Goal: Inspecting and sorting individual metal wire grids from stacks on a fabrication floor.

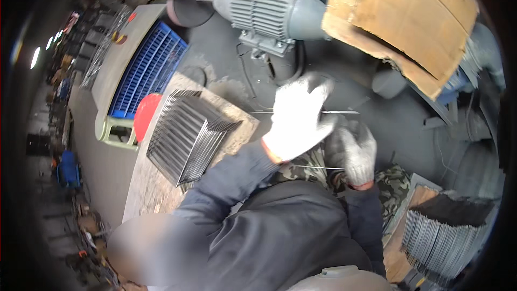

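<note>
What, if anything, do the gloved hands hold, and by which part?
It cannot be told surely: a thin bright metal edge shows on both sides of the left hand, perhaps gripped near its middle; blur hides whether the right hand grips anything.

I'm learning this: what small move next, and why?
Probably steady the left hand at the upper thin metal strip: it shows on both sides of that hand, and the right hand sits below the strip's right end, but both are blurred, so the grip is unclear.

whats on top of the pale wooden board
A stack of thin grey metal pieces sits on the pale wooden board. Whatever lies beneath the stack or behind the dark left sleeve is covered.
</note>
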Motion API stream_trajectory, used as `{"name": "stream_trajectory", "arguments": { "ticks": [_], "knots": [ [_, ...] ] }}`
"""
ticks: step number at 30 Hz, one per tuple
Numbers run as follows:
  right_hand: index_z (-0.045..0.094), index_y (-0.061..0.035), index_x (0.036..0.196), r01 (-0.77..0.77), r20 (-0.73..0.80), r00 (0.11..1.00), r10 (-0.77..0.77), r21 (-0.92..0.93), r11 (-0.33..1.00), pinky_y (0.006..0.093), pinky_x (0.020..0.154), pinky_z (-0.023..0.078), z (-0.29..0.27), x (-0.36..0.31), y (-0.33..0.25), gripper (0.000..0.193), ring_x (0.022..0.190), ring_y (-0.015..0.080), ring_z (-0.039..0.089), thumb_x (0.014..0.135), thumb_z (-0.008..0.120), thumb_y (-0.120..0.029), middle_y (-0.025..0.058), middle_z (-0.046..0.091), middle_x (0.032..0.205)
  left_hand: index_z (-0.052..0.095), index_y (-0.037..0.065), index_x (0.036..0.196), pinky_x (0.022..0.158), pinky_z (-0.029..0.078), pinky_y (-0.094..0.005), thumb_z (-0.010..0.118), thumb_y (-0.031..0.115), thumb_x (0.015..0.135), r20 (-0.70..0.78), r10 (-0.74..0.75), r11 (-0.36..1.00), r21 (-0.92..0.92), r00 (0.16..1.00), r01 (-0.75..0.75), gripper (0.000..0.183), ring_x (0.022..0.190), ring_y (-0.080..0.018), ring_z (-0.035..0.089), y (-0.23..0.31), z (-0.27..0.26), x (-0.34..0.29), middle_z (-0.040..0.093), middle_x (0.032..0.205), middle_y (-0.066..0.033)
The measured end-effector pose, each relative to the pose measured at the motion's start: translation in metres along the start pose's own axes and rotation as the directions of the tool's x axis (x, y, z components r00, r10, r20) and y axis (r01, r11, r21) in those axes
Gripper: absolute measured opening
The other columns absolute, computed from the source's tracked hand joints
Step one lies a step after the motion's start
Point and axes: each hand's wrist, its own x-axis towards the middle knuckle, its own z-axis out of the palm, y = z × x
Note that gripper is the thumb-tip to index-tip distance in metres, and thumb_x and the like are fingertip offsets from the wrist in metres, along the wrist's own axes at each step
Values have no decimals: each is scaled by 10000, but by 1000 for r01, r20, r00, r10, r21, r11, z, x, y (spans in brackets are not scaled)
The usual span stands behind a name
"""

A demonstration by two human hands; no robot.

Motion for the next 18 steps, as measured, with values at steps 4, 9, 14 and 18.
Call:
{"name": "stream_trajectory", "arguments": {
  "ticks": [4, 9, 14, 18],
  "knots": [
    [691, -33, 1182, 13, -243, 970, -6, 29, 1000, 282, 630, 545, -73, 22, 42, 179, 735, 105, 654, 1044, 730, -139, 32, 719, 959, 394, 29, 1624, 1238, 336, -596, 965, 453, 648, -39, -486, 874, -53, 873, 484, 1209, 1458, -569, 407, -14, 87, -20, 347, 1615, -385],
    [672, 14, 1349, 186, -463, 864, -198, -73, 980, 409, 785, 602, -177, 42, 63, 383, 937, 245, 723, 1068, 713, -243, 129, 747, 1142, 497, -47, 1499, 981, 557, -413, 888, 345, 862, 492, -527, 401, -575, 693, 713, 844, 1175, -326, 673, -21, 176, -19, 650, 1314, -253],
    [721, 31, 1256, 206, -570, 815, -103, 118, 971, 383, 798, 601, -169, 49, 21, 340, 937, 227, 735, 1050, 737, -239, 126, 765, 1157, 661, -79, 1254, 735, 565, -323, 769, 208, 978, 738, -270, 119, -611, 618, 782, 412, 853, -168, 707, -11, 188, 5, 748, 987, -135],
    [747, -78, 929, 247, -470, 841, -270, -112, 963, 279, 559, 450, -145, 81, 41, 177, 639, 76, 571, 1027, 772, -223, -45, 652, 795, 665, -85, 1193, 758, 581, -378, 736, 349, 1003, 573, -495, 563, -361, 653, 743, 479, 817, -230, 732, -47, 172, -3, 760, 968, -154]
  ]
}}
